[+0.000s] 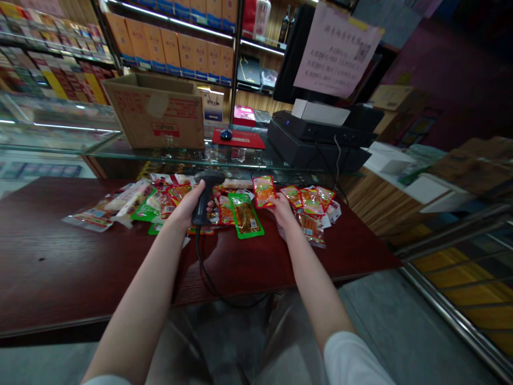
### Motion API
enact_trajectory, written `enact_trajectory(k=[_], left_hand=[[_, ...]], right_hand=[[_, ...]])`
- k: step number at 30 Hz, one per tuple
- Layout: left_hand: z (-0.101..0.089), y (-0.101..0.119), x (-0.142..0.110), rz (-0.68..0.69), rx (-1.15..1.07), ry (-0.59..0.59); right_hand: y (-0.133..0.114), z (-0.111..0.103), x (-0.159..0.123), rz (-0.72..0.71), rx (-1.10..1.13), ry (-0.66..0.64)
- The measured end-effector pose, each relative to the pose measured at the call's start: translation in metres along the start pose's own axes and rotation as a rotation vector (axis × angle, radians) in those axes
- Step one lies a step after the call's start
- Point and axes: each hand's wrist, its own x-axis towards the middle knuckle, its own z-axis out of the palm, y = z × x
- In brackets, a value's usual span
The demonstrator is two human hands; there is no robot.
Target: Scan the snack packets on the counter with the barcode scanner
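A dark red wooden counter (60, 251) spans the near part of the scene. Past its far edge sits a glass display case (52, 128), backed by shelves (172, 48) of boxed goods. A black terminal (316, 141) stands far right, below a paper notice (336, 51). A cardboard box (156, 112) sits on the glass at far left, and a red mat (244, 140) lies between the box and the terminal.

Snack packets (308, 211) lie in a loose spread across the far middle of the counter. The 2 hands work over them. The left hand (188, 206) is closed around the grip of a black barcode scanner (204, 198), whose cable (208, 272) drops over the near counter edge. The right hand (282, 209) pinches an orange packet (263, 191) at its lower edge, just above the spread and beside a green packet (245, 215).
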Motion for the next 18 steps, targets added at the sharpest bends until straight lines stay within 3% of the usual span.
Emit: enact_trajectory(k=[3, 5, 10, 14, 18], left_hand=[[-0.002, -0.004, 0.003, -0.002, 0.041, -0.013], [-0.001, -0.006, 0.005, 0.008, 0.068, -0.018], [0.004, -0.013, 0.005, -0.016, 0.151, -0.063], [0.006, -0.018, 0.003, -0.045, 0.207, -0.2], [0.006, -0.022, 0.0, -0.071, 0.25, -0.312]], right_hand=[[-0.007, -0.012, -0.002, 0.001, 0.507, 0.036], [-0.01, -0.016, -0.004, 0.011, 0.703, 0.047], [-0.007, -0.016, -0.005, 0.066, 1.082, -0.17], [0.0, -0.016, -0.003, 0.031, 1.149, -0.194], [0.008, -0.019, 0.004, 0.003, 0.998, -0.128]])
